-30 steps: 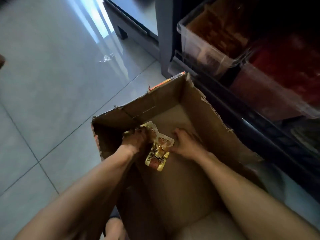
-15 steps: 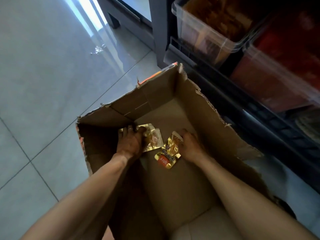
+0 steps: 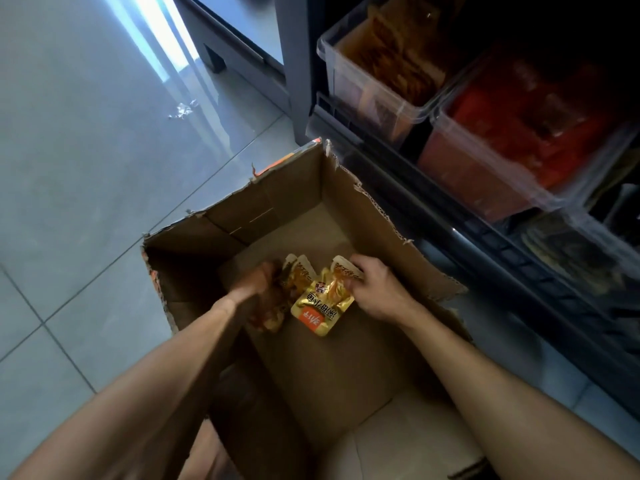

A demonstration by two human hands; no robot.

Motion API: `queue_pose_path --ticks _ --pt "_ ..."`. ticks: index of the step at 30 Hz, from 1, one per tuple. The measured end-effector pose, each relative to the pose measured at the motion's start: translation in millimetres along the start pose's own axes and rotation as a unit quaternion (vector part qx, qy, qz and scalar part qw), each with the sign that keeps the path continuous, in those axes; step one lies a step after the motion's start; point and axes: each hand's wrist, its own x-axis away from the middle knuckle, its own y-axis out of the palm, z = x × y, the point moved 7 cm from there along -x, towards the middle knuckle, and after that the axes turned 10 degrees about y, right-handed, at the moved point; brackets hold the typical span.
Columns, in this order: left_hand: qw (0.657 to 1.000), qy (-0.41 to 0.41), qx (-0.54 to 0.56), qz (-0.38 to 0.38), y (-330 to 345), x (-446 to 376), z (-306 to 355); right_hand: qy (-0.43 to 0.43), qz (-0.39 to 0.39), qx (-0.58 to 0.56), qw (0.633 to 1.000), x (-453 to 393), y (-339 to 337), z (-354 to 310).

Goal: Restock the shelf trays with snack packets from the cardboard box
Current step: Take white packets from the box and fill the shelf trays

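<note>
An open cardboard box stands on the floor in front of me, next to a dark shelf. Both my hands are inside it. My right hand pinches the top of a gold snack packet with an orange label. My left hand grips other gold packets, partly hidden under its fingers and blurred. On the shelf at upper right sit clear plastic trays: one with orange packets, one with red packets.
Grey tiled floor stretches to the left, with a small crumpled clear wrapper on it. A grey cabinet base stands at the back. A lower shelf tray holds dark packets at right.
Both hands have lifted slightly with their packets and drawn closer together. The packet in my right hand now hangs with its label facing me. My view has tilted toward the shelf.
</note>
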Motion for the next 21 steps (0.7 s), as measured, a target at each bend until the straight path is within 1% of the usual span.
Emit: queue_pose_path --ticks 2,4,7,9,11,15,17,19,21 --pt "0.996 0.003 0.094 0.0 -6 17 19 -0.033 0.022 -0.02 0.999 17 -13 -11" --pt "0.988 0.015 0.152 -0.003 -14 26 36 -0.044 0.055 -0.03 0.997 27 -24 -18" --pt "0.968 0.072 0.239 -0.016 -29 57 73 -0.071 0.128 -0.012 0.989 57 -42 -32" --pt "0.963 0.107 0.245 -0.028 -40 79 96 -0.093 0.173 0.006 0.98 80 -54 -45" --pt "0.966 0.141 0.213 -0.038 -52 103 120 -0.112 0.186 0.003 0.976 102 -66 -59" --pt "0.97 0.188 0.14 -0.06 -76 149 162 -0.128 0.178 -0.06 0.974 152 -97 -85" --pt "0.971 0.197 0.121 -0.061 -87 171 180 -0.13 0.156 -0.089 0.975 180 -113 -95" --pt "0.971 0.209 0.1 -0.056 -95 192 199 -0.132 0.085 -0.13 0.979 207 -122 -101" --pt "0.969 0.225 0.085 -0.052 -100 215 219 -0.131 -0.006 -0.201 0.971 229 -124 -105"
